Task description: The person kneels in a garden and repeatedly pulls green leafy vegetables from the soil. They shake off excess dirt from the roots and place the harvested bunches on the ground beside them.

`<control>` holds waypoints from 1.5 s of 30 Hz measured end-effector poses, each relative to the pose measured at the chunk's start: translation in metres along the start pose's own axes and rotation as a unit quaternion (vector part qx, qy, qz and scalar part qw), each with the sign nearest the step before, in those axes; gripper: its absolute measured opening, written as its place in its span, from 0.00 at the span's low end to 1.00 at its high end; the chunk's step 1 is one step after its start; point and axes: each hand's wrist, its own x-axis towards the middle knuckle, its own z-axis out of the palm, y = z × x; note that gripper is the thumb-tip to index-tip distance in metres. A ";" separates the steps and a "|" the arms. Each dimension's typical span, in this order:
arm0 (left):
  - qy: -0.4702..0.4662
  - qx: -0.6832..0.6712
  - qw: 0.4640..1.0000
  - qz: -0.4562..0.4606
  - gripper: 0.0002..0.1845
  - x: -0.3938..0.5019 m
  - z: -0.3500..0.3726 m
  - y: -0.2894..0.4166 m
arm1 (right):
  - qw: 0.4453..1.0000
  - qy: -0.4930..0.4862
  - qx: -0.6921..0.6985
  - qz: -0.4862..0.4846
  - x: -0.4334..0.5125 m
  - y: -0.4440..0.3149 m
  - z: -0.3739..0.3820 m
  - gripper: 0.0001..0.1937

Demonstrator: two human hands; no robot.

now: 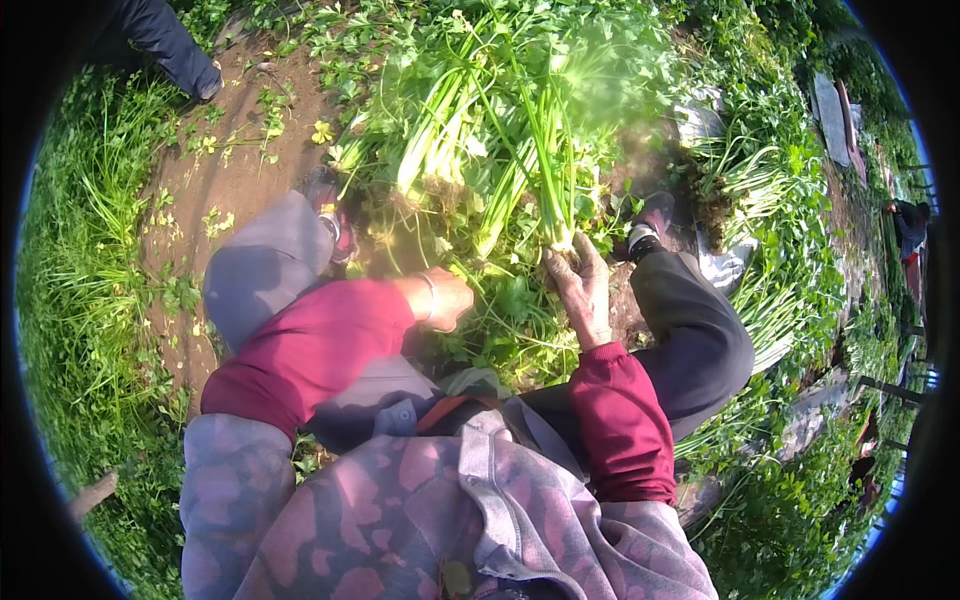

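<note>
My right hand (583,289) grips the root end of a celery bunch (553,172), whose green stalks and leaves point away from me. My left hand (448,299) is curled, knuckles up, over loose leaves between my knees; whether its fingers hold anything cannot be told. Beyond it lies a pile of celery (441,142) with pale stalks and brown roots towards me. Another few stalks (504,202) lie just left of the held bunch. Glare blurs part of the leaves.
Bare soil (232,150) with scattered leaves lies at the left. A person's trousered leg (169,45) stands at the upper left. Rooted celery (739,187) lies on the right by plastic sheeting (724,259). Another person (910,225) is at the far right. Dense green plants surround me.
</note>
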 end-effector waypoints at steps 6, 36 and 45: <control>0.213 -0.737 0.638 0.064 0.24 0.026 -0.045 -0.038 | 0.999 0.028 0.001 -0.042 -0.011 -0.006 0.009 0.21; 0.488 -0.749 0.375 0.246 0.07 -0.005 -0.100 -0.061 | 0.953 -0.005 0.293 0.073 -0.004 -0.006 0.002 0.18; 0.294 -0.686 0.660 0.087 0.27 -0.002 -0.035 -0.047 | 0.997 -0.036 0.008 -0.063 -0.015 -0.017 0.021 0.21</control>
